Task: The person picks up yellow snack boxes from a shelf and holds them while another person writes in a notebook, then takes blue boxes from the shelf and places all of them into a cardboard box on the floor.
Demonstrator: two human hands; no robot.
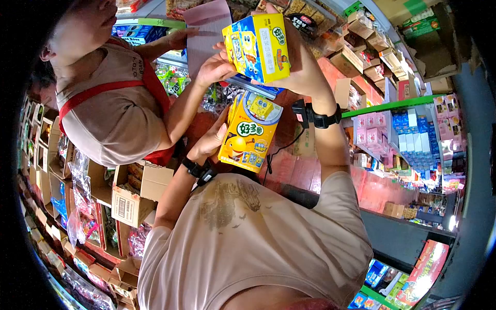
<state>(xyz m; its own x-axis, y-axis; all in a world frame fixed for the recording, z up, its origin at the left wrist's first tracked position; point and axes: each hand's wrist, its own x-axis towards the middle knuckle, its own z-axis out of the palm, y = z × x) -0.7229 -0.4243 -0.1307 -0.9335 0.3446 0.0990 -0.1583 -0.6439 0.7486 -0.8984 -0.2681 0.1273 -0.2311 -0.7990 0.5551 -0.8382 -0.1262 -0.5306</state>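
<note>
My left hand [211, 139] grips the side of an orange-yellow snack box [248, 135] with a cartoon sponge and fish-like figure on its front. Above it, my right hand [305, 70] holds a yellow and blue snack box [257, 49], tilted so that a face with a printed date shows. Part of that hand is hidden behind the box. Another person's hand [216, 70] reaches in from the left, fingertips right at the blue and yellow box's edge. Both of my wrists wear black straps.
A person in a red apron [155, 93] stands close on my left, one hand by a pinkish sheet [207, 31]. Open cartons [135, 191] of packaged snacks line the left side. Shelves with a green edge [390, 105] hold small boxes on the right.
</note>
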